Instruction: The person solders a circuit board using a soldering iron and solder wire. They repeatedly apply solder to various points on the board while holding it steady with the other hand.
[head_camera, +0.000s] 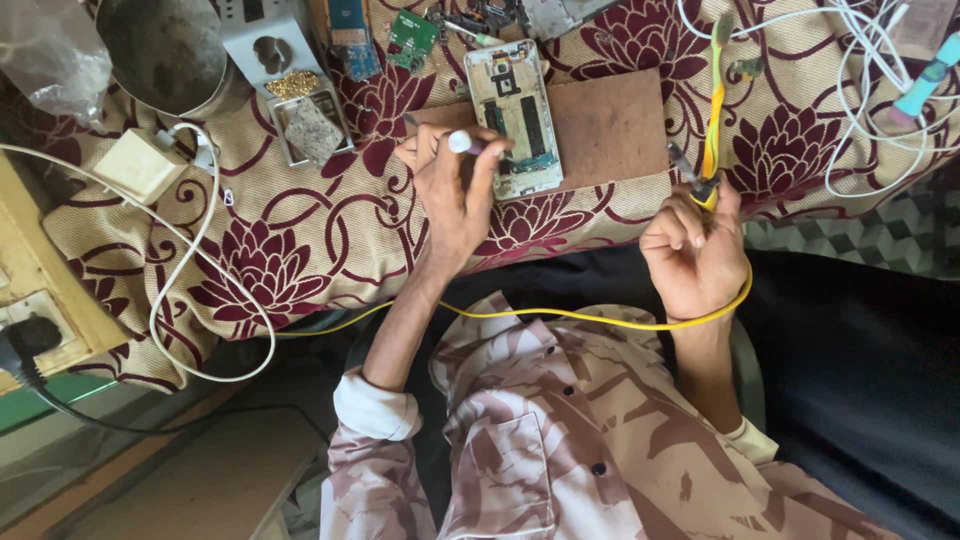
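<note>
An opened phone with its back off lies on a brown board on a floral cloth. My left hand rests at the phone's left edge and grips a small white-tipped tool whose tip touches the phone's side. My right hand is to the right of the board, off the phone. It holds the yellow handle of a soldering iron, which points away from me. The iron's yellow cord loops under my right wrist and runs left across my lap.
A metal bowl and a small tin of solder scraps sit at the far left. A white charger trails a long cable. Loose circuit boards lie beyond the phone. White cables tangle at the far right. A socket box stands at the left edge.
</note>
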